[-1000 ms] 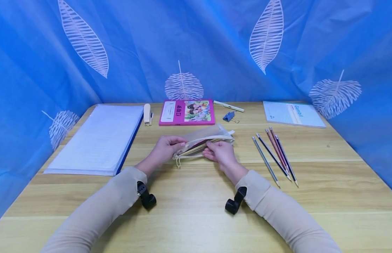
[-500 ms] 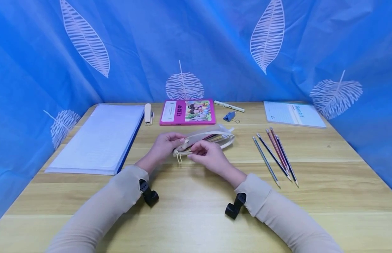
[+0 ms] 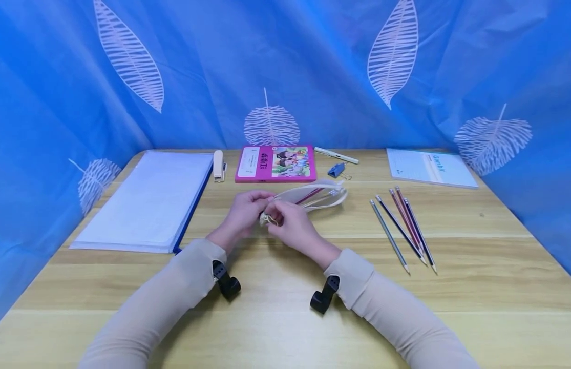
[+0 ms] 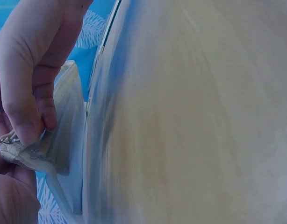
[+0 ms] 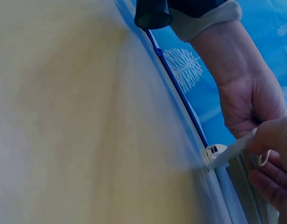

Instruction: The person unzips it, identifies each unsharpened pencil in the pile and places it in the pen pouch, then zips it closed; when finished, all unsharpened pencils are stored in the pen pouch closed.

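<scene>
A translucent zip pencil pouch (image 3: 292,193) lies between the hands, its zip open toward the right end and several pencils (image 3: 311,194) showing inside. My left hand (image 3: 241,212) grips the pouch's left end; in the left wrist view, the left thumb (image 4: 26,130) presses on the mesh corner. My right hand (image 3: 294,225) pinches at the same end, beside the cord loop (image 3: 269,220) of the zip pull. What exactly its fingertips hold is partly hidden. In the right wrist view, both hands meet at the corner, the loop (image 5: 263,158) between them.
Several loose pencils (image 3: 389,236) lie to the right. Along the back are a stapler (image 3: 218,165), a pink book (image 3: 276,164), a pen (image 3: 336,155), a blue binder clip (image 3: 336,169) and a notebook (image 3: 430,166). A paper stack (image 3: 147,202) lies at left.
My right hand has left the middle of the pouch's opening and moved left to the zip-pull end, beside my left hand. The left end now appears bunched and raised.
</scene>
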### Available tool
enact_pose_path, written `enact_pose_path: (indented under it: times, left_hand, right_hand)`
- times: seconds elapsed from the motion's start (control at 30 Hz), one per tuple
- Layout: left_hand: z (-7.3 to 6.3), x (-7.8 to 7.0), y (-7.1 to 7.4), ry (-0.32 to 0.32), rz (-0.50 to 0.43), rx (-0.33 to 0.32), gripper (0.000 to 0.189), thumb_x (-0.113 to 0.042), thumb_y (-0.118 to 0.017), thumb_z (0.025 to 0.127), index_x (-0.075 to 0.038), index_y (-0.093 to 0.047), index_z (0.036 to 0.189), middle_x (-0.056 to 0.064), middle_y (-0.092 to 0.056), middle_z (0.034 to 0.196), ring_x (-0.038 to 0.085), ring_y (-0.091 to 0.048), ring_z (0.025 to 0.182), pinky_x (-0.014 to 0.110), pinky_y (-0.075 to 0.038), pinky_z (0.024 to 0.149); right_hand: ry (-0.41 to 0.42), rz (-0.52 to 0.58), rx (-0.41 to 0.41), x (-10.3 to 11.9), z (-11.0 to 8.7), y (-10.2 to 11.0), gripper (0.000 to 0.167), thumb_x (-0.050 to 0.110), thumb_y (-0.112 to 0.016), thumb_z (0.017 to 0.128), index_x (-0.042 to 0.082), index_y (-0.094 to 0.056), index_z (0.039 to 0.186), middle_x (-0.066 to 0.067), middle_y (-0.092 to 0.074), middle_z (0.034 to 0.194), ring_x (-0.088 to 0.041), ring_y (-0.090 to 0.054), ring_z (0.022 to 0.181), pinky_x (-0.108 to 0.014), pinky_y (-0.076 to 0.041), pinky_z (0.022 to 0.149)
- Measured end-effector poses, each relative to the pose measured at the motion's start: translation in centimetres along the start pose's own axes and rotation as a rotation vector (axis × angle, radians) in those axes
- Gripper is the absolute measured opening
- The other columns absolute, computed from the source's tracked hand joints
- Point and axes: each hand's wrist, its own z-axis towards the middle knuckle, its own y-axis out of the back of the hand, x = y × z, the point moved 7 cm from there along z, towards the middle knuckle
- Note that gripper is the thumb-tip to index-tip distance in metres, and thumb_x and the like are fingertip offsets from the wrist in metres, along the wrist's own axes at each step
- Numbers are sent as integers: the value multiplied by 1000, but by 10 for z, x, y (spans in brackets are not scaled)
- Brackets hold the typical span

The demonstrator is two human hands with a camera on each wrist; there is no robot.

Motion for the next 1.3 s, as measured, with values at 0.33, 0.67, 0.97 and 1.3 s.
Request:
enact_pose_path:
  times: [0.33, 0.67, 0.97, 1.3]
  left_hand:
    - [-12, -2, 5, -45, 134, 31, 23, -20, -54, 95, -10, -64, 113, 5, -64, 110, 18, -57, 98, 27, -49, 78]
    - [-35, -2, 19, -237, 318, 204, 31, -12, -59, 90, -8, -61, 121, 9, -61, 123, 23, -55, 115, 38, -46, 93]
    - [-30, 3, 12, -243, 455, 134, 30, -13, -67, 85, -10, -65, 115, 8, -67, 111, 19, -63, 97, 30, -52, 80]
    - [-36, -8, 9, -291, 583, 88, 21, -8, -63, 88, -12, -70, 107, 9, -67, 110, 16, -48, 61, 24, -36, 47]
  right_hand:
    - [-98, 170, 91, -18, 1, 0, 8, 10, -66, 83, 9, -72, 89, -2, -70, 89, -8, -56, 75, -22, -46, 67]
    - [-242, 448, 92, -25, -1, -1, 11, 8, -64, 87, 2, -70, 94, -10, -65, 76, -13, -57, 66, -26, -49, 61]
    - [-305, 557, 66, -29, 0, -6, 15, 5, -61, 87, -5, -66, 97, -16, -67, 86, -13, -62, 68, -33, -55, 68]
    - [-435, 514, 60, -49, 0, 10, 15, 5, -63, 86, -7, -66, 95, -12, -65, 73, -10, -60, 62, -30, -55, 65]
